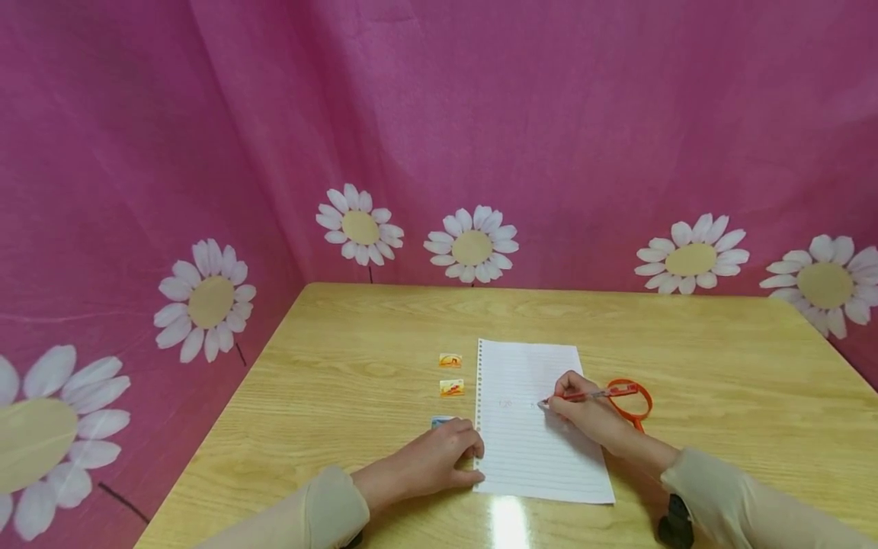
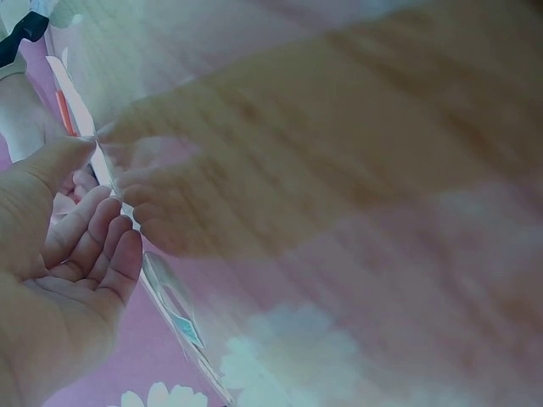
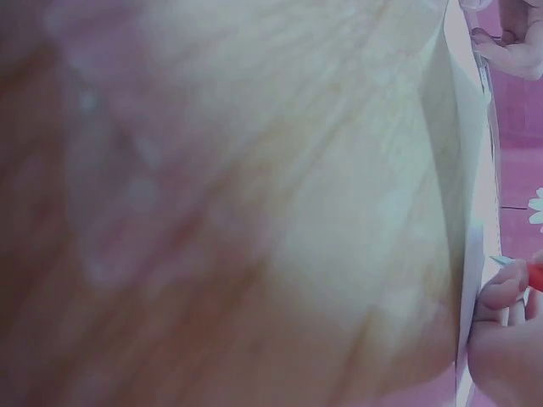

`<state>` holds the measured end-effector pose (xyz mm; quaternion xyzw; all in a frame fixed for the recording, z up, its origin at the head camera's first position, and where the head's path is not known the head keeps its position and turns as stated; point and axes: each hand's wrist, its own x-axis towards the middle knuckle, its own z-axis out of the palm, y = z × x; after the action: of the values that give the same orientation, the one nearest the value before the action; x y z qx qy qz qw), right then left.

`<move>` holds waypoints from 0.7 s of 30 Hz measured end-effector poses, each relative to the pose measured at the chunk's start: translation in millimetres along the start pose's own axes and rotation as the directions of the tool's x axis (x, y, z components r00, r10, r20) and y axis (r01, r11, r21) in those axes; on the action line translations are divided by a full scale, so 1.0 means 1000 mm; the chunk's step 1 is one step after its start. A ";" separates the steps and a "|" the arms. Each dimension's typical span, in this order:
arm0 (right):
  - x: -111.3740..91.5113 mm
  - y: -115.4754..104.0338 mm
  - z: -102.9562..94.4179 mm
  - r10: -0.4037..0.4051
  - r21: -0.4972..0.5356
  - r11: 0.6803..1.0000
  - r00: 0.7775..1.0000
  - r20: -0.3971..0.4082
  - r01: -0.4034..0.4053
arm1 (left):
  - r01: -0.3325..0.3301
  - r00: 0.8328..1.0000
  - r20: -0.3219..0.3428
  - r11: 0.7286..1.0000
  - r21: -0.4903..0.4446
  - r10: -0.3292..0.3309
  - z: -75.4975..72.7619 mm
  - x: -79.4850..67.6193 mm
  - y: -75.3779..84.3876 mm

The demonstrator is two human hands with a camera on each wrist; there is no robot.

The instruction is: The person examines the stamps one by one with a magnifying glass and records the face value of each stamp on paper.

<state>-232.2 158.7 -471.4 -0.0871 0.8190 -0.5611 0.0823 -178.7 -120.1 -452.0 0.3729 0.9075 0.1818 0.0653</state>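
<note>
A sheet of lined paper (image 1: 528, 457) with a punched left edge lies on the wooden table. My right hand (image 1: 590, 415) pinches a red pen (image 1: 597, 394), its tip at the paper around the middle of the sheet. Small faint red writing shows left of the tip. In the right wrist view the pen (image 3: 536, 275) is partly cut off by the frame's edge. With thumb and fingertips, my left hand (image 1: 439, 461) rests on the sheet's left edge, its fingers loosely bent. In the left wrist view that hand (image 2: 76, 254) has nothing in its palm.
Left of the paper, small picture cards stand in a column: an orange one (image 1: 450, 361), a yellow one (image 1: 452, 388) and a blue one (image 1: 441, 421) partly behind my left hand. A red-rimmed magnifying glass (image 1: 648, 398) lies right of the sheet. A pink flowered curtain (image 1: 549, 137) hangs behind the table.
</note>
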 end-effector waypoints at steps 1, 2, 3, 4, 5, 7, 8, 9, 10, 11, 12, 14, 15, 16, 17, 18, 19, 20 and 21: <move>0.000 0.000 0.000 -0.008 -0.005 1.000 1.000 0.005 0.008 | 0.003 1.000 0.001 1.000 -0.002 -0.003 0.000 0.000 0.000; 0.000 0.000 -0.001 -0.010 -0.006 1.000 1.000 0.008 0.010 | 0.004 1.000 0.002 1.000 -0.003 -0.004 -0.001 0.000 0.000; 0.001 0.000 -0.001 -0.015 -0.004 1.000 1.000 0.012 0.015 | 0.008 1.000 0.003 1.000 -0.005 -0.008 -0.001 0.001 0.000; 0.001 0.000 -0.001 -0.025 -0.006 1.000 1.000 0.017 0.025 | 0.011 1.000 0.004 1.000 -0.006 -0.011 -0.002 0.001 0.000; 0.002 0.000 -0.001 -0.035 -0.005 0.999 0.999 0.022 0.035 | 0.012 1.000 0.004 1.000 -0.009 -0.012 -0.002 0.001 0.000; 0.002 0.001 -0.001 -0.055 -0.008 0.998 0.998 0.033 0.055 | 0.012 1.000 0.002 1.000 -0.014 -0.012 -0.002 0.001 0.000; 0.002 0.001 -0.001 -0.062 -0.008 0.998 0.997 0.040 0.062 | 0.011 1.000 0.002 1.000 -0.017 -0.011 -0.002 0.000 0.001; 0.002 0.001 -0.001 -0.071 -0.011 0.997 0.996 0.045 0.071 | 0.011 1.000 0.002 1.000 -0.021 -0.011 -0.002 0.000 0.001; 0.001 0.001 -0.001 -0.078 -0.019 0.997 0.996 0.051 0.079 | 0.010 1.000 0.001 1.000 -0.022 -0.010 -0.002 0.000 0.001; 0.001 0.002 -0.002 -0.082 -0.024 0.996 0.995 0.055 0.083 | 0.009 1.000 0.001 1.000 -0.023 -0.009 -0.002 0.000 0.001; 0.000 0.002 -0.002 -0.085 -0.029 0.996 0.995 0.060 0.087 | 0.009 1.000 0.001 1.000 -0.025 -0.009 -0.001 0.000 0.001; 0.000 0.002 -0.002 -0.079 -0.039 0.996 0.995 0.061 0.081 | 0.006 1.000 0.002 1.000 -0.024 -0.006 -0.001 -0.001 0.001; -0.001 0.002 -0.002 -0.074 -0.045 0.996 0.996 0.057 0.077 | 0.005 1.000 0.002 1.000 -0.021 -0.005 -0.001 0.000 0.001; -0.001 0.002 -0.002 -0.071 -0.047 0.996 0.996 0.053 0.074 | 0.003 1.000 0.003 1.000 -0.019 -0.003 0.000 0.000 0.001; -0.001 0.003 -0.002 -0.067 -0.048 0.996 0.997 0.048 0.069 | 0.002 1.000 0.003 1.000 -0.017 -0.002 0.000 0.000 0.001; -0.001 0.003 -0.002 -0.062 -0.048 0.997 0.997 0.045 0.065 | 0.002 1.000 0.003 1.000 -0.015 -0.002 0.000 0.000 0.001; -0.002 0.003 -0.002 -0.065 -0.050 0.996 0.997 0.041 0.067 | 0.002 1.000 0.004 1.000 -0.016 -0.002 0.000 0.000 0.001; -0.002 0.004 -0.002 -0.069 -0.052 0.996 0.997 0.037 0.071 | 0.003 1.000 0.005 1.000 -0.016 -0.003 0.000 0.000 0.001; -0.002 0.004 -0.002 -0.072 -0.056 0.996 0.997 0.033 0.074 | 0.001 1.000 0.005 1.000 -0.015 -0.001 0.001 0.000 0.002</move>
<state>-230.6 162.1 -474.5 -0.1280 0.8298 -0.5385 0.0717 -177.9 -118.6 -451.9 0.3723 0.9062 0.1878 0.0703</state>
